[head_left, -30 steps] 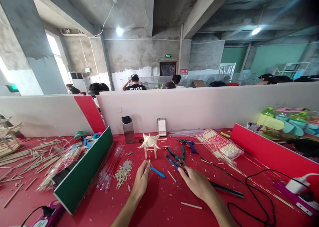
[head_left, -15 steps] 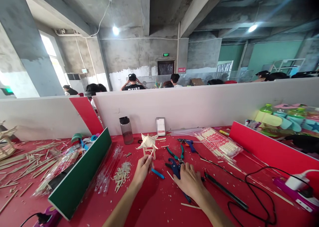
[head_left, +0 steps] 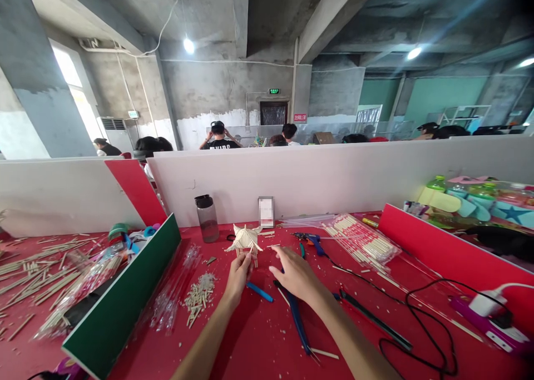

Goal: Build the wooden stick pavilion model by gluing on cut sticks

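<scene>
A small pavilion model [head_left: 246, 238] of pale wooden sticks, with a curved roof on posts, stands on the red table. Just in front of it, my left hand [head_left: 237, 271] is closed in a pinch on a short wooden stick [head_left: 251, 253], whose tip points up at the roof. My right hand [head_left: 295, 274] is open, fingers reaching toward the model, and appears to hold nothing. Beneath it lie blue-handled cutters [head_left: 298, 319], partly covered. Green-handled pliers [head_left: 302, 250] are mostly hidden behind that hand. A blue pen-like tool [head_left: 259, 292] lies between my hands.
A water bottle [head_left: 207, 218] and a phone [head_left: 266, 212] stand at the back. Cut stick pieces [head_left: 200, 299] lie left, near a green divider [head_left: 125, 291]. Right are a glue gun [head_left: 311, 240], bundled sticks [head_left: 362, 238], a black rod [head_left: 375, 319] and a looping cable [head_left: 450, 335].
My right hand has lifted off the cutters and moved up and left toward the model, its fingers opening out. My left hand keeps its pinch near the model. The view has shifted slightly.
</scene>
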`<action>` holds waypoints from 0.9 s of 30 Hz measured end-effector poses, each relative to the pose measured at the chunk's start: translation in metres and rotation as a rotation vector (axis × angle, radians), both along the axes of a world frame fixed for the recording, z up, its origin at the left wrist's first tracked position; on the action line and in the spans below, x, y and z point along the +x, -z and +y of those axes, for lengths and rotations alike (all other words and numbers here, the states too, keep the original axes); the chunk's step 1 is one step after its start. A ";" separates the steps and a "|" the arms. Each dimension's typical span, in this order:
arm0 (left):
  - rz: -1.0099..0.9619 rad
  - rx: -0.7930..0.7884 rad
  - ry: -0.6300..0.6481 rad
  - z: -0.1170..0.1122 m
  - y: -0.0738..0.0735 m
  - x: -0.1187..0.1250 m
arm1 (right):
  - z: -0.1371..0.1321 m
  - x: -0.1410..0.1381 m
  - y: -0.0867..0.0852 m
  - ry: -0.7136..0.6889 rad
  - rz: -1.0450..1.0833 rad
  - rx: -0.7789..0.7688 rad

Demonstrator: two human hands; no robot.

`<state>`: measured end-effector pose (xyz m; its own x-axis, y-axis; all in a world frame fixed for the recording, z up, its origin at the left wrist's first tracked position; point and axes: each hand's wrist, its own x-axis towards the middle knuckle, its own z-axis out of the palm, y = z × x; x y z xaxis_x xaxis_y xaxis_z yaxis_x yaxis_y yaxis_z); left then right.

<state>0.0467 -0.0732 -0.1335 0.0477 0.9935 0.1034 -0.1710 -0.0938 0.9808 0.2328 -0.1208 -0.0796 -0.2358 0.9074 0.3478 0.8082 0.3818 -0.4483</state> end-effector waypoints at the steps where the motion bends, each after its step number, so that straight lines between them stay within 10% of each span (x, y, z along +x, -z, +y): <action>1: -0.001 0.001 0.000 0.001 0.000 0.000 | 0.009 -0.005 0.000 -0.008 0.051 0.028; 27: 0.038 0.075 -0.046 0.014 0.003 -0.008 | 0.071 -0.049 0.033 -0.089 0.368 0.147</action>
<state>0.0389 -0.0588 -0.1363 0.0078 0.9842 0.1767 -0.1279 -0.1742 0.9764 0.1837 -0.0501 -0.1123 -0.1468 0.8236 0.5478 0.5649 0.5244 -0.6371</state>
